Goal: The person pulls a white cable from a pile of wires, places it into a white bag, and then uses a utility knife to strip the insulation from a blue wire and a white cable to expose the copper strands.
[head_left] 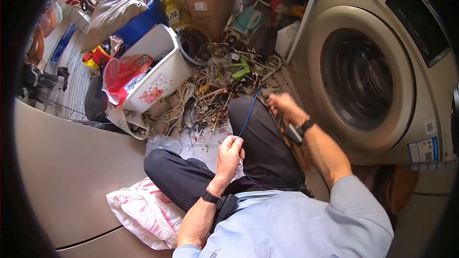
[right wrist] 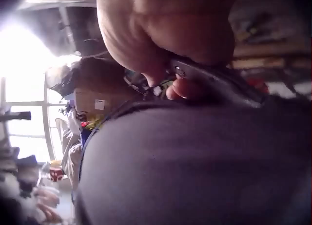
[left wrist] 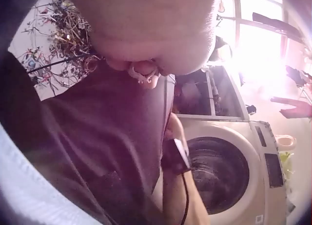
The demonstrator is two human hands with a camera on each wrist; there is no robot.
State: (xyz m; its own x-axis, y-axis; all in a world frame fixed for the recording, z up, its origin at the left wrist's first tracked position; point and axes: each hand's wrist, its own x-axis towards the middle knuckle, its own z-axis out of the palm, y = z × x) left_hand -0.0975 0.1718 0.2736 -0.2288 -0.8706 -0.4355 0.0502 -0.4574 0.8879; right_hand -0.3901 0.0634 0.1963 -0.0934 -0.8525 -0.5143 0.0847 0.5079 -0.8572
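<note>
My left hand point(head_left: 229, 152) is nearest, raised above my lap, its fingers curled round the lower end of a blue wire point(head_left: 249, 112). The wire runs up and away from that fist, taut across my dark trouser leg point(head_left: 258, 134), to my right hand point(head_left: 283, 107). The right hand sits above the knee; its fingers are closed round a dark metal tool point(right wrist: 214, 81), seen close in the right wrist view. Whether the tool's tip touches the wire end I cannot tell. Each wrist carries a black strap.

A pink-and-white printed bag point(head_left: 143, 210) lies on the floor against my left thigh. Beyond my knees, a tangled heap of wires and cable scraps point(head_left: 205, 100) covers the floor. Just behind the heap a white plastic bin point(head_left: 165, 71) lies tipped on its side, with a red bag point(head_left: 125, 71) in its mouth. To my right stands a front-loading washing machine point(head_left: 368, 76), door shut. Cardboard boxes point(head_left: 208, 0) and shelves of clutter stand farthest back.
</note>
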